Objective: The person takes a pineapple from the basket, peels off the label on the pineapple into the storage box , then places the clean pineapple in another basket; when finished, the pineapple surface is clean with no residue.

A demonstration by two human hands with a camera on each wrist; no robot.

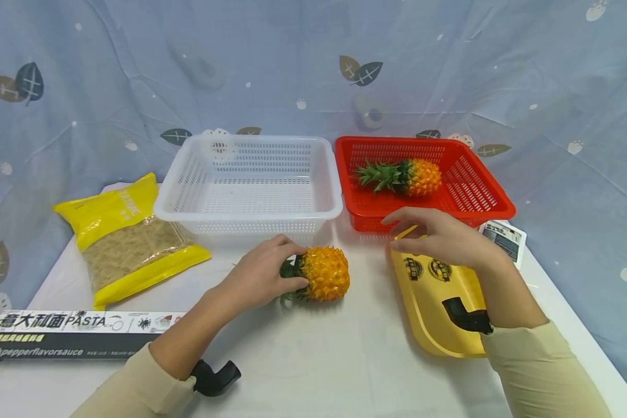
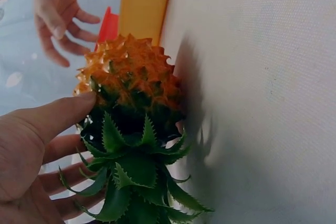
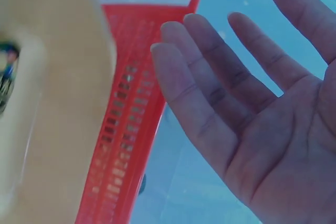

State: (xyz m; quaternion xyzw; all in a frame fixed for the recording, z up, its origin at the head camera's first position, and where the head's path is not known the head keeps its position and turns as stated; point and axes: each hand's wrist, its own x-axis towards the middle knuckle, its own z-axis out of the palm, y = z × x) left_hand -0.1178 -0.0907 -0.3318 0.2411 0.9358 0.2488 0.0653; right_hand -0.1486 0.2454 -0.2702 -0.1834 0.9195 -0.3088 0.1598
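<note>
A small pineapple (image 1: 325,274), orange with green spiky leaves, lies on its side at the middle of the white table. My left hand (image 1: 265,273) grips it where the leaves meet the fruit, thumb on the near side; the palm hides most of its leaves in the head view. In the left wrist view, the leaves (image 2: 134,182) point toward the camera. Over the far end of the yellow tray (image 1: 415,313), my right hand (image 1: 433,235) hovers with relaxed fingers and nothing in them. The right wrist view shows its bare palm beside the red basket (image 3: 128,129).
Inside the red basket (image 1: 352,203) lies another pineapple (image 1: 423,177). To its left stands a white basket (image 1: 248,217). A yellow pasta bag (image 1: 136,244) and a long pasta box (image 1: 73,335) occupy the left side. A white-edged packet (image 1: 505,239) lies at the right.
</note>
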